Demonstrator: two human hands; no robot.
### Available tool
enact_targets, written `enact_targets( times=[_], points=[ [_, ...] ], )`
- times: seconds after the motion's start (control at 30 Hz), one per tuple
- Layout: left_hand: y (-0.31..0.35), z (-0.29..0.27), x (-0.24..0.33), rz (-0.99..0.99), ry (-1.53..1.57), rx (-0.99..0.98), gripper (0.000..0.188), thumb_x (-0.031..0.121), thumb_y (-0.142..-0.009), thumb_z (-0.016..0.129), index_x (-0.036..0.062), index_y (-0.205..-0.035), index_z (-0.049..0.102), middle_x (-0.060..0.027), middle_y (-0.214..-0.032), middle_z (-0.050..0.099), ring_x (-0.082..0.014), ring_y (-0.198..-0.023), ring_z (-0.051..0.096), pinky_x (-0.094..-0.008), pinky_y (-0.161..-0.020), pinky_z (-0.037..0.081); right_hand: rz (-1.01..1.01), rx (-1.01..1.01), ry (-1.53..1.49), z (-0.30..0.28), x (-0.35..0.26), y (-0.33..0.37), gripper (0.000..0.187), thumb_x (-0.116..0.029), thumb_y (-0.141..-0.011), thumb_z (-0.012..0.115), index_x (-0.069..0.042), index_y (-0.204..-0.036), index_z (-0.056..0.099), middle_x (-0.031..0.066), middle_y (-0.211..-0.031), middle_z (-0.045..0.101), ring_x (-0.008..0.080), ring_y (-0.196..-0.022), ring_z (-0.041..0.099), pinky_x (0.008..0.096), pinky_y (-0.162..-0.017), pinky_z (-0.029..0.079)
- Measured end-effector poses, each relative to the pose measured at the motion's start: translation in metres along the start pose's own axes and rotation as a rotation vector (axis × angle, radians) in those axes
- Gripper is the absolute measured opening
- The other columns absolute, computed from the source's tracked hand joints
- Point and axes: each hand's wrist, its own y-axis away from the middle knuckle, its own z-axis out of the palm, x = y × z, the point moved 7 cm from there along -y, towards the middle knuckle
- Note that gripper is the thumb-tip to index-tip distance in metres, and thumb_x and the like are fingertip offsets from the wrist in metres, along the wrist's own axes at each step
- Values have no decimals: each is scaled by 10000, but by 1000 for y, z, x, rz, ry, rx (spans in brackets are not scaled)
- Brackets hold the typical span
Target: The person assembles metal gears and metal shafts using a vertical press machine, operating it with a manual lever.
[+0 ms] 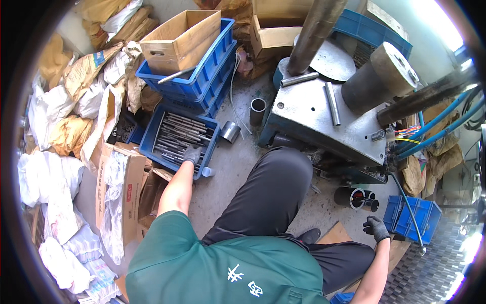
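Observation:
My left hand (192, 154), in a grey glove, reaches into a blue plastic crate (145, 143) at the left. Its fingers touch the steel rods (177, 133) lying side by side there; grey on grey, I cannot make out whether they grip one. My right hand (376, 228), in a dark grey glove, is at the lower right with its fingers apart and nothing in them. It hovers near a stack of blue bins (412, 219) and a short black cylinder (371, 205). A wide metal tube (350, 197) lies beside that cylinder.
A machine with a steel top plate (309, 109) stands ahead, bearing two loose rods and a thick cylinder (372, 81). Stacked blue crates (223, 66) hold a wooden box (174, 45). Metal sleeves (230, 131) rest on the floor. Sacks (55, 121) and an open carton (132, 197) crowd the left.

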Motion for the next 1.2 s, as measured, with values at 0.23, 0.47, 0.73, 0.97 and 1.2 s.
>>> enact_targets(
  times=[0.23,0.47,0.73,0.97,1.2],
  points=[
    [44,-134,17,266,303,575,198,104,-807,714,37,-993,724,-112,-923,735,-223,-866,679,-354,-864,538,-259,-7,141,30,-54,1,416,-297,-1003,618,-66,-1349,595,131,-980,753,227,-739,716,322,-663,541],
    [164,-229,215,721,581,370,143,-38,-852,607,17,-969,669,-26,-845,631,-118,-764,589,-279,-743,496,-916,193,489,67,-191,136,324,-220,-947,674,-30,-1208,696,173,-1023,727,320,-959,712,391,-865,556],
    [409,-245,470,1599,594,8,126,-20,-864,693,-23,-986,665,-64,-900,549,-141,-757,635,-293,-665,599,-1395,120,93,140,-288,212,559,-214,-889,779,-12,-1364,566,206,-1246,611,353,-1130,622,414,-996,519],
    [459,-117,590,1370,972,-531,230,170,-841,774,4,-983,704,-31,-919,593,-125,-863,534,-280,-790,434,-1171,306,-85,135,-257,159,777,-222,-840,848,-1,-1473,456,177,-1253,582,241,-1001,636,338,-900,555],
    [407,57,638,1143,1002,-828,565,209,-1000,687,85,-1504,465,-52,-1032,626,-136,-907,594,-301,-845,521,-740,85,-667,127,-219,101,219,-257,-979,748,-52,-1015,679,-58,-721,594,43,-619,528,257,-564,470]
  ],
)
